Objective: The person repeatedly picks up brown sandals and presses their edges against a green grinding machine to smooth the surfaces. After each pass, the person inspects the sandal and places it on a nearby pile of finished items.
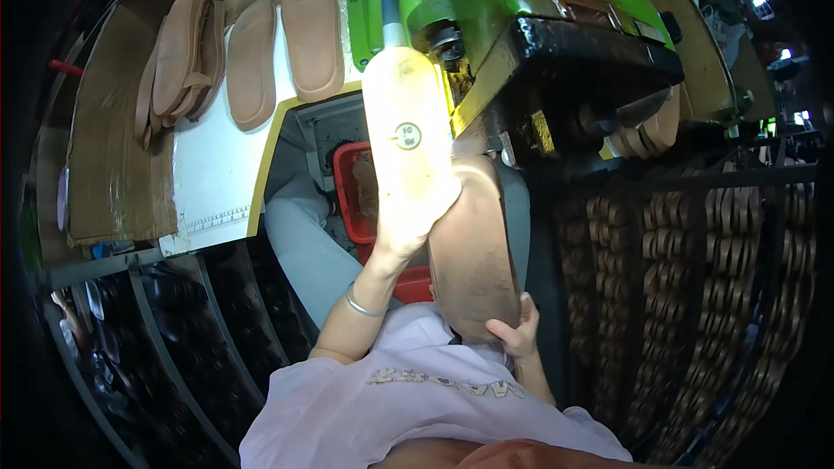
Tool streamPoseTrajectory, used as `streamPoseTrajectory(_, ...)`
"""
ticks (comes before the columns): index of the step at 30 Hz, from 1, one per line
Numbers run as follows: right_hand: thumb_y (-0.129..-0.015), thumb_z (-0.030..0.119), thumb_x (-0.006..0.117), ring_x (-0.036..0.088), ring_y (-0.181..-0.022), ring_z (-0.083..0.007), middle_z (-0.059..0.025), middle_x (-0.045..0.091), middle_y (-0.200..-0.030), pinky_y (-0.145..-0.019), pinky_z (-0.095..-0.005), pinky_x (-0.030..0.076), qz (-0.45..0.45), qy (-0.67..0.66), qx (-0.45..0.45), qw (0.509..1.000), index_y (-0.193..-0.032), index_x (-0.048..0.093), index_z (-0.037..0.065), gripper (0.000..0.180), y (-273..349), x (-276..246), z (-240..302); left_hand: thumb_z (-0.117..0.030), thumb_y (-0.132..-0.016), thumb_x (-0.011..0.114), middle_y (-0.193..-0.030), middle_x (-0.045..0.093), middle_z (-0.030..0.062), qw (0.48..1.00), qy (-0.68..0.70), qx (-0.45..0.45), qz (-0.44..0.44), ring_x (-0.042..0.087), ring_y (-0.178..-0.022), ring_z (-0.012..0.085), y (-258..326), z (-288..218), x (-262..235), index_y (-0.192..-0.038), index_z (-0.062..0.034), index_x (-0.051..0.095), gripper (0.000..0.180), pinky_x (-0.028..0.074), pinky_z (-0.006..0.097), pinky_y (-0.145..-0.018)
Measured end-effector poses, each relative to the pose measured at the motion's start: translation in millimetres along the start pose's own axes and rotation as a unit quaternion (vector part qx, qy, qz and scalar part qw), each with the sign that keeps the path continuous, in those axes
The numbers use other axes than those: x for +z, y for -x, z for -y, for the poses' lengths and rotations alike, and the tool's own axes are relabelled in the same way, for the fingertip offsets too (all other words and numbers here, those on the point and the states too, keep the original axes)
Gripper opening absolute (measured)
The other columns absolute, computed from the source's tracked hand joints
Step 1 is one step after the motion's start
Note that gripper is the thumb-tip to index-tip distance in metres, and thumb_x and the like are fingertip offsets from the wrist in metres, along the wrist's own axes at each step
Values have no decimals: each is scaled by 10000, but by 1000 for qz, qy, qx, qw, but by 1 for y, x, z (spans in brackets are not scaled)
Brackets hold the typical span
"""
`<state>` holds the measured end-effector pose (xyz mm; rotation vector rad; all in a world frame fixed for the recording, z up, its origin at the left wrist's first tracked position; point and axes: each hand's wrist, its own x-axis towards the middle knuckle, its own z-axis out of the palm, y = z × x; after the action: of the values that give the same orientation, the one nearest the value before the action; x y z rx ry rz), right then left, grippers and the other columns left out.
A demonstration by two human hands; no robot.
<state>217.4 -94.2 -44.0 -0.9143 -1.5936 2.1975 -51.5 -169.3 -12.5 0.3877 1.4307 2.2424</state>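
A long brown shoe sole (474, 252) is held in front of my torso, with dark marks along its upper edge. My left hand (417, 215) grips its upper left side, the thumb lying on its edge; the fingers are washed out by light and partly hidden by a lamp head. At the lower right end, my right hand (519, 330) is closed on the same sole, thumb on top. The bright lamp head (404, 122) hangs on a grey-blue neck just above my left hand. Right of the sole's upper end stands a green and black machine (591, 48).
Two brown soles (252, 63) lie on a white board (208, 178) at the left, beside a stack of strapped sandals (182, 61). Cardboard (109, 139) walls the board. A red bin (341, 187) sits below, between my legs. Racks of soles (669, 295) fill the right side.
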Motion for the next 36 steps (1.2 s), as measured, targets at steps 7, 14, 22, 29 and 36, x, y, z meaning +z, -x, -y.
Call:
streamPoseTrajectory(7, -614, 34, 741, 537, -946, -153, -49, 532, -1010, -889, -294, 430, -169, 6, -98, 981, -1046, 491, 25, 499, -16, -22, 49, -67, -868, 632, -891, 654, 63, 999, 48, 10, -6, 589, -771, 103, 9, 13, -10, -1029, 77, 632, 216, 485, 243, -730)
streamPoseTrajectory(14, -793, 20, 636, 522, -1114, -250, -110, 550, -1166, -992, -375, 416, -170, -30, -228, 958, -1272, 435, 68, 522, -95, -73, 101, -113, -888, 600, -957, 662, 72, 994, -92, 45, 38, 587, -859, 103, 9, 16, -4, -1136, 61, 610, 303, 472, 240, -790)
streamPoseTrajectory(22, -844, -11, 597, 565, -1086, -221, -103, 570, -1189, -949, -346, 461, -73, -63, -194, 976, -1252, 459, 55, 435, -201, -59, 170, -42, -869, 618, -1091, 626, 96, 991, -94, 34, 84, 590, -943, 129, 9, -1, 0, -1183, 64, 568, 336, 474, 262, -845)
streamPoseTrajectory(29, -813, -87, 576, 589, -1033, -212, -76, 587, -1119, -927, -346, 486, 17, -162, -121, 979, -1191, 495, 77, 420, -237, -38, 157, -24, -813, 659, -1034, 666, 122, 989, -122, 78, 22, 621, -947, 147, 17, -26, -18, -1135, 56, 596, 337, 488, 280, -836)
streamPoseTrajectory(36, -793, -48, 529, 624, -960, -198, -81, 616, -1081, -854, -328, 510, 59, -171, -79, 980, -1168, 545, 20, 381, -231, -1, 124, -68, -824, 653, -1069, 649, 115, 997, -80, -13, -16, 612, -974, 148, 37, -51, -66, -1165, 77, 563, 381, 479, 277, -864)
